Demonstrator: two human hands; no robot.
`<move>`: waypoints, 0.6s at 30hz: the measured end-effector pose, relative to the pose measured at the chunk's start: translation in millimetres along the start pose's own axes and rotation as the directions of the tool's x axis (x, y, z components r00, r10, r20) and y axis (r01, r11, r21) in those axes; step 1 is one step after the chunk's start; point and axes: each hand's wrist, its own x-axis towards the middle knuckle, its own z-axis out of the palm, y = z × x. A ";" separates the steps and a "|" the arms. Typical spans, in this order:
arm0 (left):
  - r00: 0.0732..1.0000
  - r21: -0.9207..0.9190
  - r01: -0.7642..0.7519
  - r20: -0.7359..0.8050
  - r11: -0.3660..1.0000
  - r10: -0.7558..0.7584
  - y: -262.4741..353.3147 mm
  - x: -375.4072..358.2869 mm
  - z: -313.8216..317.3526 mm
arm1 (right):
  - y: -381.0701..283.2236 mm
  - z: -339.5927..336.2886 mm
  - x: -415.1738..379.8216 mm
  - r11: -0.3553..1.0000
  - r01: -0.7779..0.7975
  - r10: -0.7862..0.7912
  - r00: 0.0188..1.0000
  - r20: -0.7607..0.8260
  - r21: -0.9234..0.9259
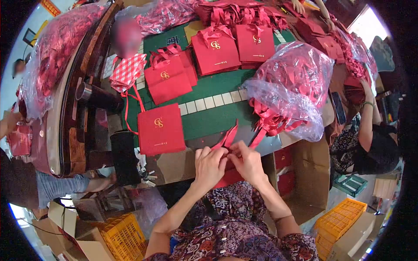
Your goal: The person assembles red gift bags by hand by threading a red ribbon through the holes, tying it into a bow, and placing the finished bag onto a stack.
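Observation:
Close to my body, at the near edge of the table, both hands meet over a red gift bag point(228, 177), which they mostly cover. The fingers of my left hand point(210, 167) are pinched at the bag's top edge. My right hand point(247, 164) has its thumb and fingertips pressed together just beside the left. A red ribbon point(228, 138) rises loosely above the fingers. What exactly lies between the fingertips is hidden. Left of my hands lies a flat red gift bag point(161, 130) with gold print and a long ribbon handle.
Stacks of red gift bags point(215, 52) stand on the green table top point(209, 90). A clear plastic sack point(291, 87) of red ribbons sits at right. Below it is a cardboard box point(309, 174). A dark cup point(98, 96) is at left. Other people's arms point(368, 117) work around the table.

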 end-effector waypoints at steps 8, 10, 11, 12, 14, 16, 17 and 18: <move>0.999 -0.043 -0.009 0.045 0.999 0.011 1.3 4.1 -5.4 | 3.3 -30.2 23.7 0.967 0.210 -0.190 0.972 0.137 -0.144; 0.985 0.050 -0.157 0.086 0.986 0.153 -0.3 3.2 -3.7 | 17.7 -30.2 31.7 0.969 0.203 -0.160 0.949 0.271 -0.139; 0.977 0.055 -0.199 0.085 0.979 0.194 1.2 3.0 -4.4 | 24.2 -32.5 36.8 0.972 0.214 -0.172 0.925 0.340 -0.092; 0.977 0.056 -0.199 0.085 0.978 0.194 1.7 3.4 -5.4 | 27.9 -36.2 42.5 0.974 0.223 -0.186 0.895 0.406 -0.044; 0.971 0.097 -0.236 0.057 0.967 0.231 2.1 4.8 -7.5 | 28.7 -41.5 51.1 0.981 0.172 -0.193 0.859 0.474 0.089; 0.972 0.114 -0.236 0.050 0.965 0.232 1.8 4.9 -9.8 | 27.1 -43.7 54.7 0.946 0.142 -0.277 0.818 0.504 0.290; 0.969 0.106 -0.244 0.066 0.964 0.238 0.4 4.3 -9.3 | 34.9 -40.5 53.6 0.948 0.150 -0.284 0.797 0.533 0.281; 0.966 0.099 -0.252 0.083 0.963 0.244 -1.0 3.3 -8.5 | 33.8 -41.3 54.4 0.948 0.150 -0.285 0.797 0.532 0.282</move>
